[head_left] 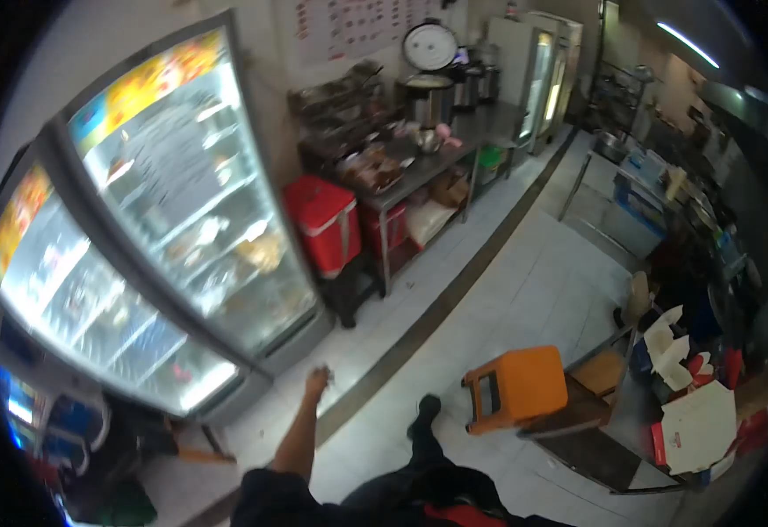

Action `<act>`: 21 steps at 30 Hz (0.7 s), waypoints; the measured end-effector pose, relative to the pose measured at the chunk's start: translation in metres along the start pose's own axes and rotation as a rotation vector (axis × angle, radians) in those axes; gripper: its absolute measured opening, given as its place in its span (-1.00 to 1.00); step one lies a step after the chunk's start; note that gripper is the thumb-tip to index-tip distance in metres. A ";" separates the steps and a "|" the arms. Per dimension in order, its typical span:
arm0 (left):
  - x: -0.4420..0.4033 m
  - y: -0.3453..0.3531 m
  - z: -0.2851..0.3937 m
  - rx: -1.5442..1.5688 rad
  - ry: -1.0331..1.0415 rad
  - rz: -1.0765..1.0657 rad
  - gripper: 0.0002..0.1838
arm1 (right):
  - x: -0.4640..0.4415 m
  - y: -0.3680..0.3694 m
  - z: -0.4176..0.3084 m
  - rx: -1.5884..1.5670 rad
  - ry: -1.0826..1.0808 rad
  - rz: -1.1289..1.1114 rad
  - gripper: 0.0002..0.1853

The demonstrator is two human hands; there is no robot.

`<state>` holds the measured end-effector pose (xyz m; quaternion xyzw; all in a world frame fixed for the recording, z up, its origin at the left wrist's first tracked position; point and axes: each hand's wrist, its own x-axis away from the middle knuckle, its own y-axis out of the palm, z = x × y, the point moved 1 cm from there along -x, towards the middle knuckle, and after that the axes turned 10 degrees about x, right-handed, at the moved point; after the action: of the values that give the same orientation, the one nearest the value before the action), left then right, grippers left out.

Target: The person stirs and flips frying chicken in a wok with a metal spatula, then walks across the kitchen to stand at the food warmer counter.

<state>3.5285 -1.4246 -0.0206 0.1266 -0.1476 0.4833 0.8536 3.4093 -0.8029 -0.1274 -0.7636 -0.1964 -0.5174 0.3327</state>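
My left hand (319,379) hangs out in front of me over the white tiled floor (507,290), near the base of the lit glass-door fridge (192,193). Its fingers look bent, but they are small and blurred, so whether they hold anything cannot be made out. My right hand does not show. One dark shoe (429,407) is on the floor below me, and an orange plastic stool (520,386) lies tipped over to its right.
A red cooler box (322,224) stands on a dark stool beside the fridge. Beyond it runs a metal counter (419,171) with pots and food. At right, open cardboard boxes (698,429) sit on a table. A dark floor strip (454,294) runs toward the back.
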 end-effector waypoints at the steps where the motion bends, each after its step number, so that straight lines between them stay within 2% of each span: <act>1: -0.028 0.020 -0.019 -0.396 -0.072 -0.035 -0.66 | -0.008 0.000 -0.015 0.036 0.019 0.009 -0.64; 2: -0.024 0.048 -0.027 -0.167 -0.191 -0.070 -0.70 | -0.014 -0.003 -0.029 0.078 0.032 0.012 -0.64; 3: -0.039 0.052 -0.062 -0.393 -0.197 -0.279 -0.65 | -0.023 -0.005 -0.045 0.135 0.026 0.013 -0.64; 4: -0.045 0.053 -0.096 -0.353 -0.267 -0.395 -0.65 | -0.033 -0.008 -0.064 0.209 0.003 0.013 -0.64; 5: -0.037 0.066 -0.101 -0.341 -0.592 -0.239 -0.63 | -0.047 -0.014 -0.079 0.301 -0.041 0.013 -0.64; 6: -0.023 0.058 -0.113 -0.169 -0.602 -0.304 -0.59 | -0.063 -0.017 -0.095 0.411 -0.112 0.009 -0.64; 8: -0.024 0.071 -0.123 -0.265 -0.817 -0.239 -0.53 | -0.102 -0.027 -0.141 0.655 -0.309 0.056 -0.63; 10: -0.035 0.100 -0.105 -0.330 -0.889 -0.254 -0.53 | -0.161 -0.027 -0.212 0.823 -0.539 0.186 -0.63; 11: -0.047 0.118 -0.094 -0.355 -0.906 -0.278 -0.53 | -0.204 -0.027 -0.264 0.786 -0.657 0.293 -0.62; 12: -0.062 0.134 -0.087 -0.367 -0.913 -0.298 -0.53 | -0.119 -0.055 -0.374 0.221 -0.520 0.338 -0.57; 13: -0.080 0.150 -0.079 -0.375 -0.918 -0.316 -0.53 | -0.115 -0.076 -0.453 0.445 -0.671 0.334 -0.61; 15: -0.124 0.190 -0.054 -0.378 -0.904 -0.340 -0.53 | -0.206 -0.094 -0.548 0.677 -1.096 0.430 -0.66; 17: -0.177 0.225 -0.038 -0.368 -0.880 -0.361 -0.53 | -0.148 -0.125 -0.659 0.356 -1.032 0.319 -0.70; 18: -0.204 0.239 -0.031 -0.362 -0.868 -0.377 -0.53 | -0.129 -0.143 -0.699 0.254 -1.014 0.342 -0.71; 21: -0.302 0.287 -0.005 -0.330 -0.823 -0.439 -0.52 | -0.138 -0.162 -0.761 -0.009 -0.953 0.362 -0.66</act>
<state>3.1339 -1.5165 -0.1173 0.1984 -0.5169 0.1721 0.8148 2.7497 -1.2244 -0.0201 -0.9379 -0.1888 -0.0463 0.2872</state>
